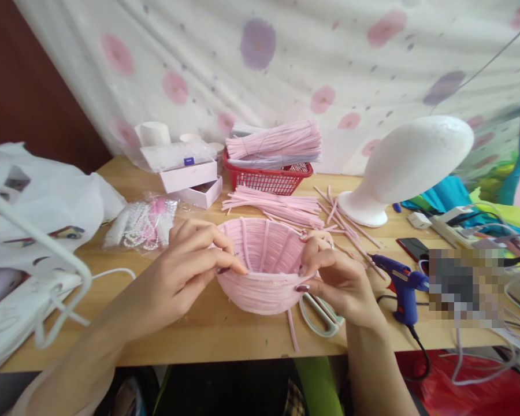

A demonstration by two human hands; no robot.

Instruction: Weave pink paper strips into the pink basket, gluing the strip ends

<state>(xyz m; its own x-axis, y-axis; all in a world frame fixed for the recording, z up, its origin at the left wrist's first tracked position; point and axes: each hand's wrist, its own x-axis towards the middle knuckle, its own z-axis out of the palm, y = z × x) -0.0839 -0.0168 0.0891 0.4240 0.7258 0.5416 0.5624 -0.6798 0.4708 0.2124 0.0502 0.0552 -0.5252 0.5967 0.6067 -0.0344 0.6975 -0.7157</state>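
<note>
Both hands hold a pink bowl-shaped piece (260, 294) by its rim, its opening tilted up and away from me. Its wall is built of stacked pink fuzzy strips, with upright ribs showing inside. My left hand (195, 254) pinches the rim at the left, fingertips over the near edge. My right hand (335, 271) grips the right side of the rim between thumb and fingers. A loose pink strip (293, 330) hangs or lies below the bowl. Scissors (323, 315) with pale handles lie under my right hand, partly hidden.
A blue glue gun (401, 283) stands right of my right hand, its cord over the table edge. Behind the bowl lie pink pipe cleaners (273, 205) and a red basket (264, 179) of more. A white foam head (411, 167) stands back right; bagged beads (143, 222) lie left.
</note>
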